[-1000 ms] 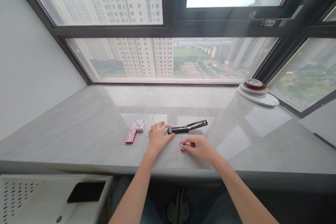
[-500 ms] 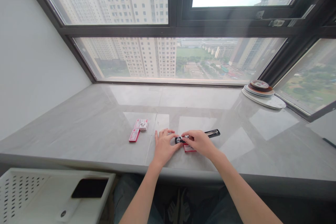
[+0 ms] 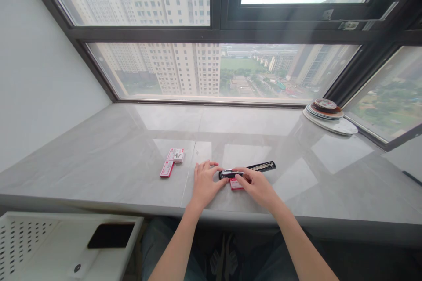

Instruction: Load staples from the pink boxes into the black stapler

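A black stapler [image 3: 263, 166], swung wide open, lies across the sill with its metal inner channel showing. My left hand [image 3: 207, 183] has thumb and forefinger closed on the stapler's left end, its other fingers resting on the stone. Around the middle of the stapler, my right hand [image 3: 255, 184] holds it with thumb and fingers; whether a small piece is also between those fingertips I cannot make out. Just below the stapler, partly under my right hand, is a red-and-white box [image 3: 235, 183].
To the left lie two flat pink-and-white boxes [image 3: 167, 168] and a small white box [image 3: 178, 155]. Stacked plates [image 3: 329, 116] stand by the window at the right. Below left, a black phone [image 3: 111, 235] rests on a white perforated surface [image 3: 46, 246].
My right hand has shifted slightly right and down along the stapler, uncovering more of its middle. The left hand keeps its hold. The view has tilted a little.
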`<state>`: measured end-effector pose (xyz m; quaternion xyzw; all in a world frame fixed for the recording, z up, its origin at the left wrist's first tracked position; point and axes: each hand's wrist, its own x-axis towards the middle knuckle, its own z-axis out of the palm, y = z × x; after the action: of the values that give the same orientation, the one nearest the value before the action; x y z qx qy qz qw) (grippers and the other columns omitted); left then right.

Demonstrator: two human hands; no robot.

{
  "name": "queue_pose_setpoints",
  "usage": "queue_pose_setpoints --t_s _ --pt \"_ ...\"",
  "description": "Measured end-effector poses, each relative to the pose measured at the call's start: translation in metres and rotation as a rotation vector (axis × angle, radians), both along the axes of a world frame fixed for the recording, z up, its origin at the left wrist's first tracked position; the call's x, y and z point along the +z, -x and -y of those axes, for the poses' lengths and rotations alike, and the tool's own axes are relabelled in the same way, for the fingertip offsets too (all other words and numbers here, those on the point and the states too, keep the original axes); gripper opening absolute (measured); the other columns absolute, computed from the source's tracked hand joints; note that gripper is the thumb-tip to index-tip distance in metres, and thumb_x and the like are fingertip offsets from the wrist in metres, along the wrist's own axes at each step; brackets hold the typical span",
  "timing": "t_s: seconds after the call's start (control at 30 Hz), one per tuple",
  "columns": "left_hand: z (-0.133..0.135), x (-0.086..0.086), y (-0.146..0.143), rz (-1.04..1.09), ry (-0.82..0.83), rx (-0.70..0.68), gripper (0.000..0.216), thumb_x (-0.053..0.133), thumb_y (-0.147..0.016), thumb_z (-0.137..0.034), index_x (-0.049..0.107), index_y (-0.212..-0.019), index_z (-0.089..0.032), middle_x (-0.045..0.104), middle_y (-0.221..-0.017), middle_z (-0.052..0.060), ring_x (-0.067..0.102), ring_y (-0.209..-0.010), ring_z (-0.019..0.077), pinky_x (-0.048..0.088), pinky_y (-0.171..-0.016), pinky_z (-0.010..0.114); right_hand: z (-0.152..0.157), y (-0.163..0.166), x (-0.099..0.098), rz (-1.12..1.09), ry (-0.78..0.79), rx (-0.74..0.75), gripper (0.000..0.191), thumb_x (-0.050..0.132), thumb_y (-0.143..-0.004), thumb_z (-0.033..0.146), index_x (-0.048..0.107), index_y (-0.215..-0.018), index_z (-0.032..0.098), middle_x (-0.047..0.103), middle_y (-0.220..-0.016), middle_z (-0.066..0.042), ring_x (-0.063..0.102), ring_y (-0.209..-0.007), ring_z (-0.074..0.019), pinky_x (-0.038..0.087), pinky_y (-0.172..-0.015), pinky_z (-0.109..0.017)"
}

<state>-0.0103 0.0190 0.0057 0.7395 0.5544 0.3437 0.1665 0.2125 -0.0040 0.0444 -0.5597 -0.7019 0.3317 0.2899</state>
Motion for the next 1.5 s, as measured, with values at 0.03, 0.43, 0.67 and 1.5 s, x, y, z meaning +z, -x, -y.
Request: queue_pose_setpoints --t_s 0.03,0.43,0.67,1.5 --pt "0.0 0.0 0.0 0.002 0.0 -0.001 0.025 0.08 -0.083 -0.044 0.075 -0.106 -0.036 0.063 -0.128 0.002 0.046 -0.136 0.0314 0.015 -0.123 0.058 0.004 -0.009 -0.005 -0.052 0.037 -0.047 0.042 0.05 -0.098 0.057 0.072 -0.108 0.022 0.058 -0.065 0.0 0.047 -0.059 -0.0156 0.032 -0.057 -0.027" --pt "-0.001 0.003 0.0 -0.064 0.039 -0.003 0.025 0.078 -0.085 -0.047 0.075 -0.109 -0.038 0.063 -0.131 0.0 0.044 -0.135 0.0289 0.023 -0.12 0.05 -0.029 -0.06 0.018 -0.333 0.058 -0.095 0.053 0.072 -0.082 0.065 0.071 -0.111 0.021 0.059 -0.074 0.0 0.043 -0.058 -0.0122 0.032 -0.052 -0.026" --pt "-0.002 0.001 0.0 -0.071 0.026 0.0 0.028 0.079 -0.084 -0.048 0.075 -0.11 -0.039 0.062 -0.132 0.0 0.043 -0.138 0.0303 0.023 -0.12 0.053 -0.045 -0.013 0.031 0.02 -0.106 0.141 0.028 0.072 -0.086 0.049 0.071 -0.098 0.024 0.055 -0.062 0.005 0.047 -0.059 -0.0133 0.034 -0.059 -0.027" --pt "0.031 0.034 -0.045 -0.194 -0.019 -0.537 0.069 0.056 -0.081 -0.006 0.055 -0.14 -0.041 0.056 -0.144 0.0 0.051 -0.13 0.0255 0.04 -0.115 0.046 -0.032 -0.055 -0.039 -0.25 0.016 -0.375 0.064 0.065 -0.081 0.072 0.079 -0.108 0.016 0.055 -0.065 0.002 0.047 -0.062 -0.015 0.038 -0.058 -0.026"
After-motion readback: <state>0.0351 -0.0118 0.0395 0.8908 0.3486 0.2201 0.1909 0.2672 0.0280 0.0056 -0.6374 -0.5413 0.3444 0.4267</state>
